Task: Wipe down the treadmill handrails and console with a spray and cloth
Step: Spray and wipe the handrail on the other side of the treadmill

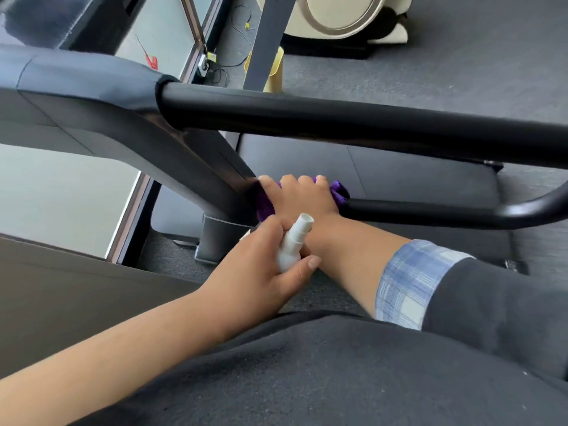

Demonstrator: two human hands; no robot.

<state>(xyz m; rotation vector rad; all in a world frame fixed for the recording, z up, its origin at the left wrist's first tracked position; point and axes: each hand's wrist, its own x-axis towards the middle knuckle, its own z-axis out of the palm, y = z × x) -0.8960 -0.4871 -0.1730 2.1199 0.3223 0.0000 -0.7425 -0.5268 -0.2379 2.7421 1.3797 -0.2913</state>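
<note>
My right hand (299, 196) grips a purple cloth (264, 204) around the lower black handrail (430, 212), right where the rail meets the treadmill's slanted upright (190, 161). Most of the cloth is hidden under the fingers. My left hand (255, 272) holds a small white spray bottle (293, 242) just in front of my right wrist, nozzle pointing up and to the right. The thick upper handrail (353, 121) runs across the view above both hands.
The console housing (76, 84) fills the upper left. A window pane (61, 195) lies to the left. A cream exercise machine (338, 16) and a yellow container (276, 72) stand on the grey floor behind the rails, with cables near the wall.
</note>
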